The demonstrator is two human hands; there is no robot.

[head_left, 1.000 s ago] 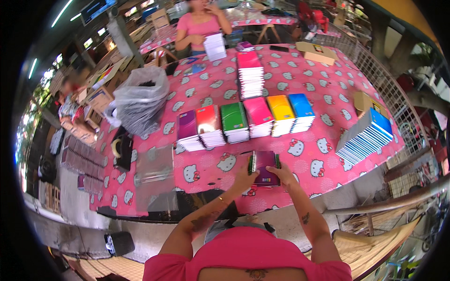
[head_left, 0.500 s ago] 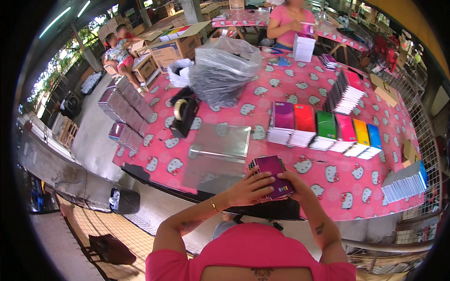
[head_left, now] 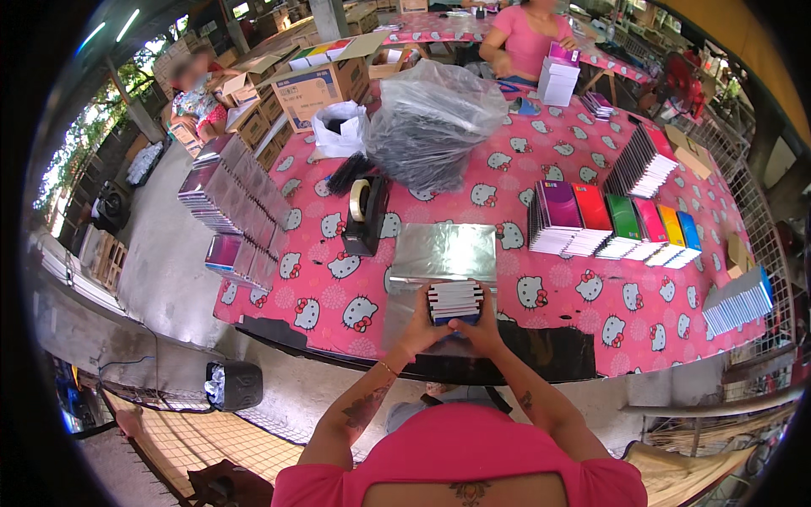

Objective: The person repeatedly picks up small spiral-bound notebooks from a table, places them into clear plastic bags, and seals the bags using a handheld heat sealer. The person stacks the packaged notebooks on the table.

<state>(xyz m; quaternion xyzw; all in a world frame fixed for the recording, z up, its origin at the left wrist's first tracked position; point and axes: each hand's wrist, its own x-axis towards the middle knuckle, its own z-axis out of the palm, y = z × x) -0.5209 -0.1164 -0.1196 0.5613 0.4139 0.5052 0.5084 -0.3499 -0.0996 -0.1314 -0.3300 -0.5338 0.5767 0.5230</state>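
A small stack of spiral notebooks (head_left: 454,301) stands on edge between my hands at the near side of the table, white page edges facing up. My left hand (head_left: 420,328) is closed round its left side. My right hand (head_left: 482,328) grips the right side, thumb across the near face, where a bit of blue cover shows. Clear plastic sleeves (head_left: 443,253) lie flat on the table just beyond and partly under my hands. A black tape dispenser (head_left: 365,221) with a roll of tape stands left of the sleeves.
Rows of coloured notebooks (head_left: 559,207) stand to the right, more notebook stacks (head_left: 232,198) at the left edge. A large plastic bag (head_left: 439,127) and a white bag (head_left: 341,131) sit at the back. Across the table a person in pink (head_left: 524,42) stands by a notebook pile (head_left: 557,80).
My hands have moved left, over the plastic sleeves. The notebooks have turned from purple cover up to page edges up. Across the table, the person's hand has left the notebook pile.
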